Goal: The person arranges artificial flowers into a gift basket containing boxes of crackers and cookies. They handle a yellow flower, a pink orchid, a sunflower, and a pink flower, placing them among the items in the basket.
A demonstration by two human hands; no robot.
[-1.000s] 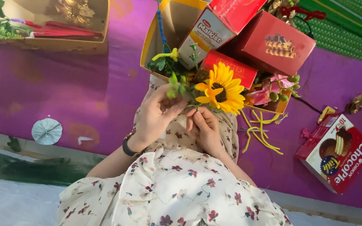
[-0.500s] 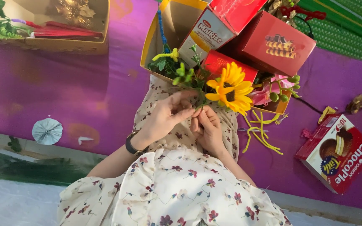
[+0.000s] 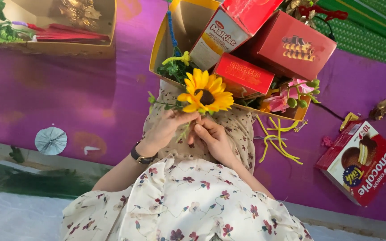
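Note:
An artificial sunflower (image 3: pixel 204 92) with a green leafy stem is held over my lap, just in front of a yellow cardboard tray (image 3: pixel 161 41). My left hand (image 3: pixel 166 128), with a dark watch on its wrist, grips the stem from the left. From the right, my right hand (image 3: pixel 213 139) pinches the stem's lower end. The bloom faces up towards me. The tray holds red snack boxes (image 3: pixel 291 44), a white and red box (image 3: pixel 217 40), green foliage (image 3: pixel 173 69) and pink flowers (image 3: pixel 279 100).
A purple cloth (image 3: pixel 90 89) covers the surface. Yellow ribbon strands (image 3: pixel 275 143) lie to the right of my hands, and a red and white cake box (image 3: pixel 360 163) lies farther right. A second cardboard tray (image 3: pixel 59 47) with foliage is at top left, a small paper fan (image 3: pixel 50 140) at left.
The sunflower has swung left after drifting right, and its bloom now faces me more fully. Both hands have shifted up along the stem.

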